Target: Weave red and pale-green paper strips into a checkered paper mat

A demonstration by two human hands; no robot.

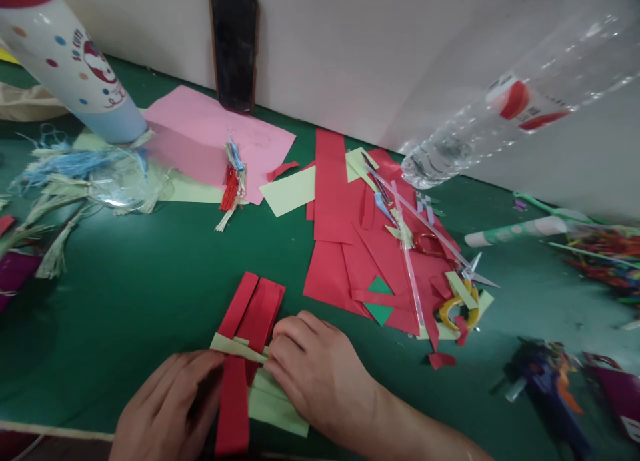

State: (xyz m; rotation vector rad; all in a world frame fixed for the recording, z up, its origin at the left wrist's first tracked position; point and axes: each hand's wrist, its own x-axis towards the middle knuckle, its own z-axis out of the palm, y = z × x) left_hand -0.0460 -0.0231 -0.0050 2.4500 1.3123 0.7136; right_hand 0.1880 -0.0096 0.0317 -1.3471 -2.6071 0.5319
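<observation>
Red paper strips [233, 404] and light green paper strips [277, 401] cross over and under each other near the table's front edge. My left hand [167, 408] is closed at their left side, its fingertips against the red strip and the left end of a narrow light green strip [233, 346]. Over at the right end of that narrow strip, the curled fingers of my right hand [317, 371] pinch it. Two red strips [250, 308] extend beyond it, away from me. My left thumb is mostly hidden.
Red paper sheets [333, 188], scraps and yellow-handled scissors [457, 308] lie to the right. Behind are pink paper [185, 128], a small tassel [233, 178] and a leaning phone [234, 48]. A tumbler [85, 68] stands left; a clear bottle [465, 141], right.
</observation>
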